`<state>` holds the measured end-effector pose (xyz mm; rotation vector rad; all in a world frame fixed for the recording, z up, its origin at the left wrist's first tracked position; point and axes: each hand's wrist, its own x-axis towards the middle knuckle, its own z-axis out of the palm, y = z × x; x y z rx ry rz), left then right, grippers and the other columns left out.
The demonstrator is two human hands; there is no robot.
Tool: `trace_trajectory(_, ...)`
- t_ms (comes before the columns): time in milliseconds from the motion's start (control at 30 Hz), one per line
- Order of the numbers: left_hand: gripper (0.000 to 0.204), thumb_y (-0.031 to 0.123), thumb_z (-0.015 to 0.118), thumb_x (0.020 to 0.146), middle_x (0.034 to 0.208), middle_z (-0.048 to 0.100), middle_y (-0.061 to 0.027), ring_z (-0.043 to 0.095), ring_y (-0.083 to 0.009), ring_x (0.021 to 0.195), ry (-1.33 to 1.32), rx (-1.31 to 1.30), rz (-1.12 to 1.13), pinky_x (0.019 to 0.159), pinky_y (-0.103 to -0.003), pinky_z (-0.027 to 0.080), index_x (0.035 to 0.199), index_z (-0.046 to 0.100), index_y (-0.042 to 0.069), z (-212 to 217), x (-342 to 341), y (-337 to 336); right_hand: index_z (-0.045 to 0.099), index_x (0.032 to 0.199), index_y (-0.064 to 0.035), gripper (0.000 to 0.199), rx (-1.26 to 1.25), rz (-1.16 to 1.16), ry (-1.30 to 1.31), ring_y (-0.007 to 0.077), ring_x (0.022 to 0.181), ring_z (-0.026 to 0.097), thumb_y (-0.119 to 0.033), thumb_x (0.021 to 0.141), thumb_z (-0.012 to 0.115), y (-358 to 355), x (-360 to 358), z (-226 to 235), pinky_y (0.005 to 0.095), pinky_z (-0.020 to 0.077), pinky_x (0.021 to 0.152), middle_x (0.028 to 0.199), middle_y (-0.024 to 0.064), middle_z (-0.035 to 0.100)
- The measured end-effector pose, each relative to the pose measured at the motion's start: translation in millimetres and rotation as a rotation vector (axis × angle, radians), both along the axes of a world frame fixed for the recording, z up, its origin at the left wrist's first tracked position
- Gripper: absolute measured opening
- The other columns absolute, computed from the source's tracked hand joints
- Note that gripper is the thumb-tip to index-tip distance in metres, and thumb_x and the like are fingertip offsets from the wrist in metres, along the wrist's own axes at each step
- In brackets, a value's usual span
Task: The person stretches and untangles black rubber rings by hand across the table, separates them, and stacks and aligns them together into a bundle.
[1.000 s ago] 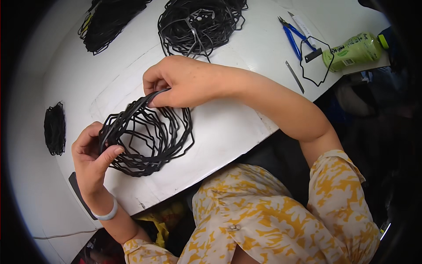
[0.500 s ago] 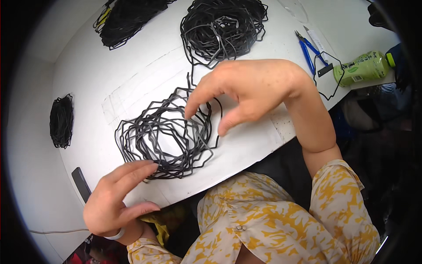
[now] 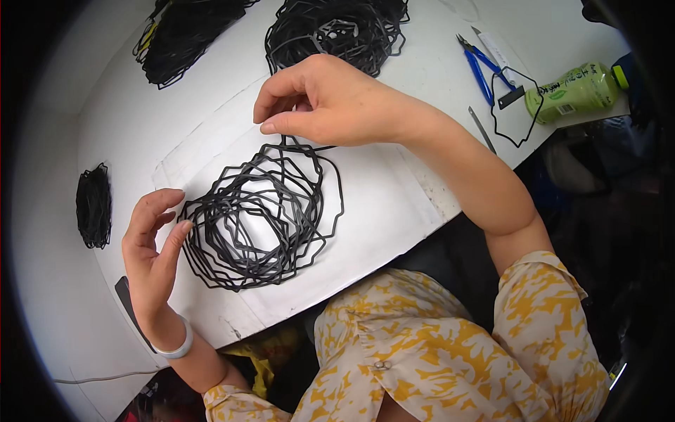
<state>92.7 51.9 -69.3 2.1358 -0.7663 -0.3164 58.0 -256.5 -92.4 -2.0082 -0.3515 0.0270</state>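
Observation:
A loose round tangle of bent black wire-like strands (image 3: pixel 271 261) lies on the white tabletop in front of me. At its left edge is my left hand (image 3: pixel 151 243), open, thumb and forefinger apart beside the outermost strands. My right hand (image 3: pixel 313 102) hovers over the far side of the tangle, its thumb and forefinger drawn together in a pinch. A strand runs up from the tangle and passes out of sight under this hand; whether the fingertips grip it is hidden. Just beyond the right hand sits a larger, denser heap of the same black strands (image 3: pixel 334 39).
More black bundles lie at the far left (image 3: pixel 186 42) and left edge (image 3: pixel 93 206). Blue-handled nippers (image 3: pixel 481 74), a single bent black loop (image 3: pixel 538 116), a thin blade-like strip (image 3: pixel 481 130) and a green bottle (image 3: pixel 573 93) are at the right. A dark bar (image 3: pixel 130 309) lies near the left edge.
My right hand has moved away from me and leftward, its fingers closing into a pinch. The left hand has risen from the tangle's near edge to its left side. The view has shifted slightly.

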Motion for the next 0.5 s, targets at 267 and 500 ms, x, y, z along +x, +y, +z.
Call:
trace_trajectory(267, 0.017, -0.009, 0.066, 0.076, 0.097, 0.060, -0.0109, 0.057, -0.0205, 0.091, -0.267, -0.079, -0.171, 0.081, -0.030, 0.046, 0.092, 0.067, -0.002, -16.4, -31.4, -53.1, 0.071, 0.078, -0.0064, 0.008, -0.114, 0.250, -0.325, 0.0231, 0.088, 0.055, -0.004, 0.071, 0.067, 19.1, -10.7, -8.3, 0.0331, 0.0475, 0.078, 0.079, 0.0027, 0.066)
trace_trajectory(500, 0.020, -0.009, 0.069, 0.072, 0.089, 0.057, -0.0085, 0.054, -0.0219, 0.084, -0.461, -0.012, -0.095, 0.068, -0.030, 0.047, 0.090, 0.068, 0.000, -36.9, -27.0, -67.3, 0.072, 0.075, -0.0087, 0.007, -0.329, 0.191, -0.408, 0.0234, 0.090, 0.053, -0.007, 0.071, 0.067, 29.1, -16.8, -24.8, 0.0359, 0.0452, 0.081, 0.078, 0.0033, 0.063)
